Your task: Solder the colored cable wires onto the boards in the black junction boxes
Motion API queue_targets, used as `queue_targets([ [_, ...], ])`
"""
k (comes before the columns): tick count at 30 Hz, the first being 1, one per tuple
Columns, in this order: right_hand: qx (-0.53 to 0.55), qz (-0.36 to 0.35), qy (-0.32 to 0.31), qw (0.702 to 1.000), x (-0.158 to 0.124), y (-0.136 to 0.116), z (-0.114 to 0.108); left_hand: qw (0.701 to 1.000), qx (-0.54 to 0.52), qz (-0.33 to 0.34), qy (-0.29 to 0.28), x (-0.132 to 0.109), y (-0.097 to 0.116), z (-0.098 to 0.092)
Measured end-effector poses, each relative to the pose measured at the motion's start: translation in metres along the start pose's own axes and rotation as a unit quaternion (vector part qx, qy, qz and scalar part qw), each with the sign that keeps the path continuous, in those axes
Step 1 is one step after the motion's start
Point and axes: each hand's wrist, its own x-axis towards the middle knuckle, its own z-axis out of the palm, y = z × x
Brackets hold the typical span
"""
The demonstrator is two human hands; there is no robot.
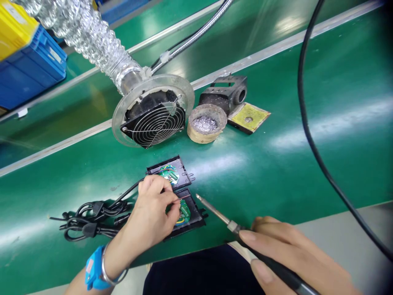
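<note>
My left hand (156, 207) is closed in a pinch on a thin brown wire (185, 197), above the nearer black housing (196, 217). Inside that housing lies a green circuit board (184, 211), partly covered by my fingers. My right hand (294, 250) grips a soldering iron (216, 212) like a pen. Its tip points at the wire and housing, a little apart from both. Just beyond sits a second black housing (184, 172) with a round green board (168, 173) and coloured wires. Bundled black cables (95, 217) lie left of my left hand.
A fume extractor head (153, 119) on a silver duct (89, 41) hangs behind the housings. Beside it stand a round tub of solder bits (207, 123), a dark iron stand (224, 92) and a yellow sponge (250, 116). A black cord (310, 131) hangs at right. Bins (33, 57) stand back left.
</note>
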Motion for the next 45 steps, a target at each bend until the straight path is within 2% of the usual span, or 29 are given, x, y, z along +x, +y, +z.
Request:
queue_targets([
  [3,0.05,0.024,0.081,0.995,0.01,0.003,0.018,1.0,-0.008,0.018,0.003,-0.003,-0.001,-0.002],
  [5,0.064,0.025,0.103,0.992,0.019,0.004,0.035,0.999,-0.024,0.033,0.004,-0.004,-0.002,-0.003],
  [9,0.06,-0.011,0.056,0.997,0.031,0.009,0.06,0.998,-0.039,0.044,0.002,-0.004,-0.002,-0.005],
  [13,0.058,-0.03,0.04,0.997,0.033,0.014,0.069,0.998,-0.047,0.046,0.004,-0.003,-0.004,-0.004],
  [17,0.027,-0.073,-0.019,0.997,0.03,0.017,0.07,0.997,-0.071,0.04,0.014,-0.001,-0.005,-0.004],
  [20,0.033,-0.079,-0.045,0.995,0.03,0.016,0.066,0.998,-0.056,0.031,-0.01,0.001,-0.005,-0.005],
  [23,0.049,-0.058,-0.013,0.997,0.029,0.012,0.055,0.999,-0.022,0.038,-0.032,0.001,-0.005,-0.005],
  [26,0.011,-0.036,0.011,0.999,0.027,0.007,0.047,0.998,0.024,0.052,-0.039,0.0,-0.003,-0.005],
  [32,-0.017,-0.03,0.017,0.999,0.025,0.005,0.056,0.98,0.177,0.08,-0.034,0.003,0.007,-0.008],
  [37,-0.023,-0.041,0.032,0.998,0.032,0.007,0.059,0.979,0.168,0.083,-0.076,0.008,0.005,-0.01],
  [42,-0.008,-0.048,0.024,0.998,0.034,0.013,0.06,0.982,0.165,0.064,-0.059,0.009,0.003,-0.007],
  [45,0.019,-0.046,0.022,0.999,0.032,0.012,0.052,0.981,0.173,0.063,-0.057,0.009,0.004,-0.006],
])
